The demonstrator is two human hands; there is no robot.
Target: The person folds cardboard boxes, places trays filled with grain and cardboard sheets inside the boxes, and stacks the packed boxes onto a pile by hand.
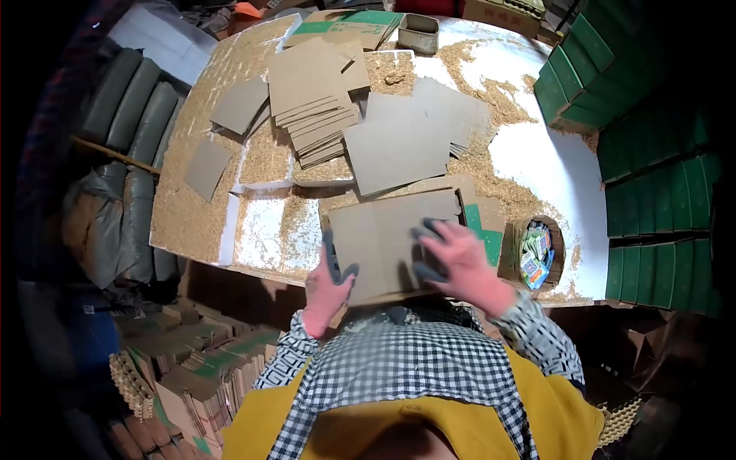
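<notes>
In front of my body, at the near edge of the table, lies a brown cardboard box [373, 244] with a flat cardboard face and a faint crease. My left hand [328, 282], in a pink glove with dark grey fingertips, holds its left side, with thumb and fingers at the edge. Over the right part of the box is my right hand [458, 262], gloved the same way, its fingers spread and its fingertips close to the cardboard. Beneath the box, cardboard with a green print [484, 230] sticks out to the right.
Grey cardboard sheets [399, 146] and a fanned stack of brown sheets [310, 92] lie beyond the box. Wood shavings [192, 157] cover much of the table. A round tub [553, 257] of colourful packets stands right. Green boxes [659, 195] are piled along the right side.
</notes>
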